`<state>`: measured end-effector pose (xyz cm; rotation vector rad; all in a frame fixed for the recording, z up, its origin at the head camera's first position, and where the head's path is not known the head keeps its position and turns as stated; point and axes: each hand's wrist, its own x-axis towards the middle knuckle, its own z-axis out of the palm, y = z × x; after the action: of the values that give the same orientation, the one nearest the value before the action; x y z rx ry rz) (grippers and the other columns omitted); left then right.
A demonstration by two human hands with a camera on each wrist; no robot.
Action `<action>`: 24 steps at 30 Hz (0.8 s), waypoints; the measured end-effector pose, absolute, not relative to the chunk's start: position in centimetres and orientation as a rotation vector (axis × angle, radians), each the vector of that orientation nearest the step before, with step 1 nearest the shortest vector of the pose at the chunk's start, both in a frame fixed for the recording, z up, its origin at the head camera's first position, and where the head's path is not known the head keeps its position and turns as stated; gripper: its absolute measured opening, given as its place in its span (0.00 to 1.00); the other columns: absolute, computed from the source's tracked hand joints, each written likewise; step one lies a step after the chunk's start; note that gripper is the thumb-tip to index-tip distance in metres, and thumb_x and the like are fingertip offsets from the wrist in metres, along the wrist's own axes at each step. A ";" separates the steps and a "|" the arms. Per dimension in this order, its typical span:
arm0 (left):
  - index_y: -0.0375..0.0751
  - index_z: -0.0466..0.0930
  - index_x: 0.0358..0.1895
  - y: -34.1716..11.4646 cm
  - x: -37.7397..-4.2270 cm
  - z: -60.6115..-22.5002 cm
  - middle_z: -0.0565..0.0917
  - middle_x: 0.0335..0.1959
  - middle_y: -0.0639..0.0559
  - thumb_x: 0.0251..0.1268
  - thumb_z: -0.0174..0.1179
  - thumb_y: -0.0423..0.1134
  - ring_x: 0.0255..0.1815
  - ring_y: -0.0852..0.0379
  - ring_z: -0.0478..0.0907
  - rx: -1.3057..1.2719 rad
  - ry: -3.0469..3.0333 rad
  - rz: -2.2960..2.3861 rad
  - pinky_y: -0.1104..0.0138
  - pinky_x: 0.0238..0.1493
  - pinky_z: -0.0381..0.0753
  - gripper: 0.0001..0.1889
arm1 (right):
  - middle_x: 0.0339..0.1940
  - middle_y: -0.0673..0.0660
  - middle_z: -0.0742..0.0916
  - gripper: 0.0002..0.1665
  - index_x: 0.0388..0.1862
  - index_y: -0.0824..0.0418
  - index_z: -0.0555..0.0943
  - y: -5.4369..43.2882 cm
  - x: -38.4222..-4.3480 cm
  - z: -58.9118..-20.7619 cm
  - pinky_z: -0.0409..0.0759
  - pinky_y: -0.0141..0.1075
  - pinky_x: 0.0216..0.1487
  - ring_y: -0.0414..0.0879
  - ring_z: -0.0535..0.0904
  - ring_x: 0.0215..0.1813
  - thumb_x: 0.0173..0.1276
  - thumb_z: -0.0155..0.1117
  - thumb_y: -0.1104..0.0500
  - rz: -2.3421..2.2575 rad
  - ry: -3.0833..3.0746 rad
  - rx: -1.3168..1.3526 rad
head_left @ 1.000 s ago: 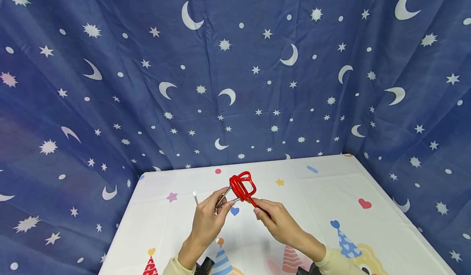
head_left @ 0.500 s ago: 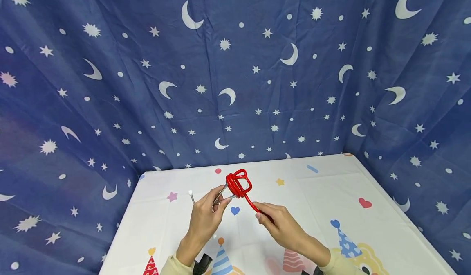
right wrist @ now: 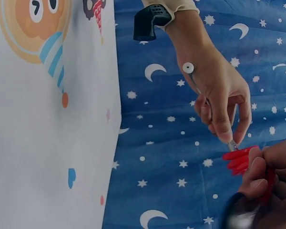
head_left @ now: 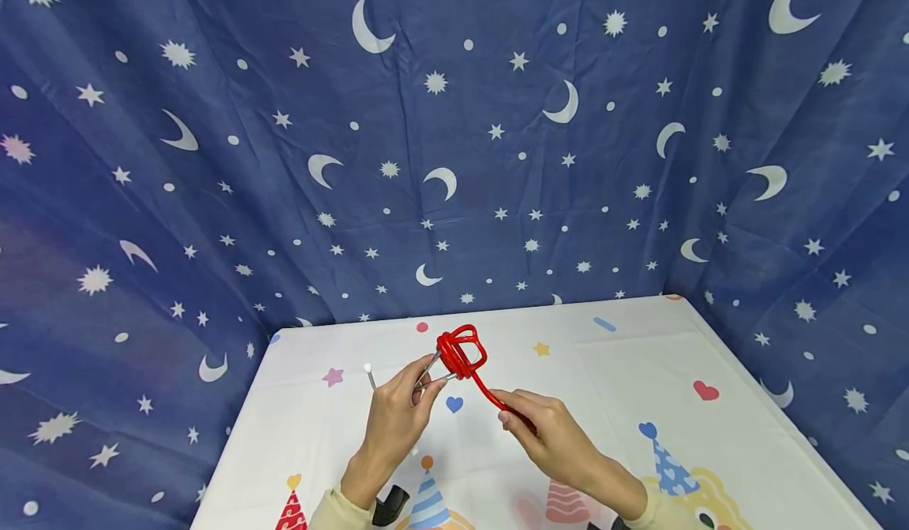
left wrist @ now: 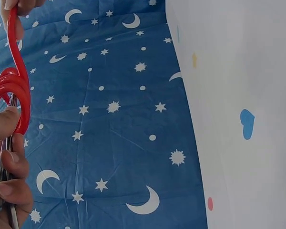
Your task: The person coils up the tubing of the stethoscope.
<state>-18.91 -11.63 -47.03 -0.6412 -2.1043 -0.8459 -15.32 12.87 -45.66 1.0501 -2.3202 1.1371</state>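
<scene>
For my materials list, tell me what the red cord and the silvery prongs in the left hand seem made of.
Red cord: probably flexible plastic or rubber, unclear which; glossy, judging by bright highlights and smooth loops. Silvery prongs: likely polished metal, from their grey, reflective shine.

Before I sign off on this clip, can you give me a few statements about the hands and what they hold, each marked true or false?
1. The left hand has its grip on the metal prongs. True.
2. The red cord lies flat on the table. False: it is held up, coiled around the prongs.
3. The right hand holds a length of the red cord. True.
4. The backdrop is plain. False: the blue curtain carries white moons and stars.
</scene>
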 end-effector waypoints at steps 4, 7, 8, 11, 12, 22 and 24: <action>0.35 0.82 0.51 -11.7 -19.0 -47.2 0.80 0.24 0.55 0.51 0.74 0.34 0.19 0.70 0.66 -0.628 -2.132 -0.829 0.83 0.22 0.66 0.21 | 0.29 0.43 0.81 0.18 0.58 0.61 0.80 12.9 -15.3 -45.5 0.70 0.18 0.24 0.27 0.69 0.26 0.70 0.62 0.66 1.169 -2.296 1.057; 0.35 0.82 0.52 -11.7 -19.0 -47.3 0.80 0.24 0.56 0.53 0.74 0.35 0.20 0.71 0.64 -0.630 -2.170 -0.811 0.84 0.22 0.64 0.22 | 0.30 0.46 0.82 0.18 0.57 0.62 0.80 12.9 -15.4 -45.3 0.73 0.20 0.25 0.28 0.72 0.27 0.69 0.62 0.68 1.247 -2.275 1.095; 0.35 0.82 0.52 -11.7 -19.0 -47.3 0.80 0.24 0.57 0.53 0.74 0.36 0.20 0.71 0.63 -0.634 -2.181 -0.802 0.84 0.21 0.63 0.22 | 0.30 0.47 0.83 0.17 0.56 0.62 0.81 12.8 -15.5 -45.2 0.74 0.20 0.25 0.29 0.73 0.26 0.69 0.61 0.69 1.273 -2.263 1.115; 0.35 0.81 0.52 -11.6 -19.0 -47.5 0.80 0.25 0.57 0.54 0.73 0.36 0.20 0.72 0.63 -0.659 -2.197 -0.781 0.84 0.21 0.63 0.22 | 0.28 0.49 0.83 0.15 0.50 0.61 0.83 12.8 -15.6 -45.0 0.75 0.21 0.24 0.32 0.73 0.24 0.67 0.61 0.73 1.358 -2.233 1.161; 0.34 0.81 0.52 -11.6 -19.0 -47.5 0.80 0.25 0.57 0.54 0.73 0.36 0.20 0.72 0.63 -0.668 -2.198 -0.771 0.84 0.22 0.63 0.22 | 0.28 0.50 0.83 0.15 0.48 0.62 0.83 12.8 -15.6 -44.9 0.75 0.22 0.24 0.33 0.73 0.23 0.66 0.60 0.74 1.378 -2.226 1.172; 0.35 0.82 0.52 -11.2 -18.8 -47.7 0.82 0.25 0.57 0.56 0.71 0.39 0.20 0.72 0.64 -0.745 -2.224 -0.704 0.83 0.23 0.66 0.21 | 0.31 0.56 0.86 0.16 0.50 0.63 0.83 13.3 -15.9 -44.6 0.83 0.34 0.32 0.42 0.81 0.27 0.74 0.50 0.72 1.722 -2.260 1.222; 0.35 0.81 0.52 -11.1 -18.8 -47.8 0.81 0.25 0.58 0.56 0.71 0.40 0.19 0.73 0.63 -0.757 -2.231 -0.700 0.83 0.23 0.64 0.21 | 0.33 0.59 0.86 0.18 0.52 0.64 0.82 13.5 -16.0 -44.5 0.83 0.35 0.34 0.45 0.83 0.30 0.75 0.45 0.73 1.832 -2.246 1.251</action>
<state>-18.79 -11.11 -47.76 -0.7567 -2.2312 -0.7003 -16.03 13.49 -44.55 1.2514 -2.2462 1.8320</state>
